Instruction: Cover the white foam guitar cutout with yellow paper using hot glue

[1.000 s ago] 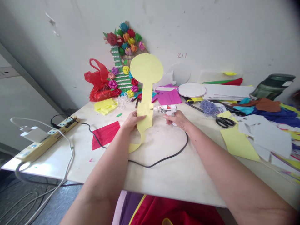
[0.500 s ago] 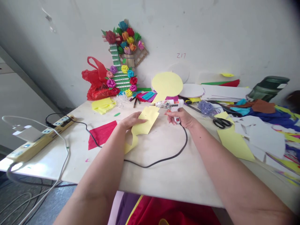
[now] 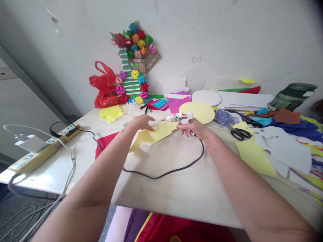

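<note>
My right hand is wrapped round the handle of a white glue gun, whose nozzle points left. A black cord curves down from its handle across the tabletop. My left hand has its fingers spread over the left part of a cut yellow paper and holds nothing. Just behind the glue gun, a round yellow paper piece lies flat. Partly under my left forearm is a red paper.
A flower craft leans on the wall beside a red plastic bag. Black scissors, yellow sheets and white scraps cover the right side. On the left edge lies a power strip with cables.
My left hand has let go of the cut yellow paper, which now lies lower and turned. The round yellow piece has dropped from near the wall onto the tabletop, further right.
</note>
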Demonstrator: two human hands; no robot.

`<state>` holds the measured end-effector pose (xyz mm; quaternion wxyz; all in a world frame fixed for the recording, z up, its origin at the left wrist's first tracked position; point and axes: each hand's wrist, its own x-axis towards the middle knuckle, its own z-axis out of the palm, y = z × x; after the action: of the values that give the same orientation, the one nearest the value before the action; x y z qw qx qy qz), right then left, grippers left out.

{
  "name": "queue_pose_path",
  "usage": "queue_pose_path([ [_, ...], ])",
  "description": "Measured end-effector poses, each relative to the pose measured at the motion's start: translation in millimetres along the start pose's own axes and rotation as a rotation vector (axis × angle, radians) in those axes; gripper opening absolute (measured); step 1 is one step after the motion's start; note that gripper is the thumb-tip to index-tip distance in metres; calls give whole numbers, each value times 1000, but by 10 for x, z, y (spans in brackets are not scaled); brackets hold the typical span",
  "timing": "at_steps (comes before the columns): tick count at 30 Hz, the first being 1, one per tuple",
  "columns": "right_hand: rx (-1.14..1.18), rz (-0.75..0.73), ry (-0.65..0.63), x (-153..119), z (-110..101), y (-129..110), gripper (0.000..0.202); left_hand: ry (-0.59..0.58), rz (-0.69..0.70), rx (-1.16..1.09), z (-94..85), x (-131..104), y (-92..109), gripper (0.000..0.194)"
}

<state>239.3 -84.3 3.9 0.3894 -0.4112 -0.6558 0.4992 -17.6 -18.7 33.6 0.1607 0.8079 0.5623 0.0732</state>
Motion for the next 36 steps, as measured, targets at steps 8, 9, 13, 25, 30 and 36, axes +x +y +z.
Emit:
queue_pose_path([
  [8, -85, 5, -16, 32, -41, -23, 25, 9, -30, 297, 260, -638, 659, 45],
  [9, -84, 2, -17, 38, -41, -24, 25, 4, -21, 288, 348, -688, 683, 51],
  [13, -90, 21, -25, 55, -22, -59, 23, 112, -9, 338, 598, -680, 491, 63],
  [25, -300, 70, -110, 330, -19, -165, 34, -41, 35, 221, 591, -416, -25, 87],
  [30, -392, 104, -148, 359, -28, -285, 38, 11, 26, 196, 593, -386, -136, 62],
  [36, -449, 153, -203, 427, -42, -403, 33, -47, -71, 228, 554, -332, -122, 70],
])
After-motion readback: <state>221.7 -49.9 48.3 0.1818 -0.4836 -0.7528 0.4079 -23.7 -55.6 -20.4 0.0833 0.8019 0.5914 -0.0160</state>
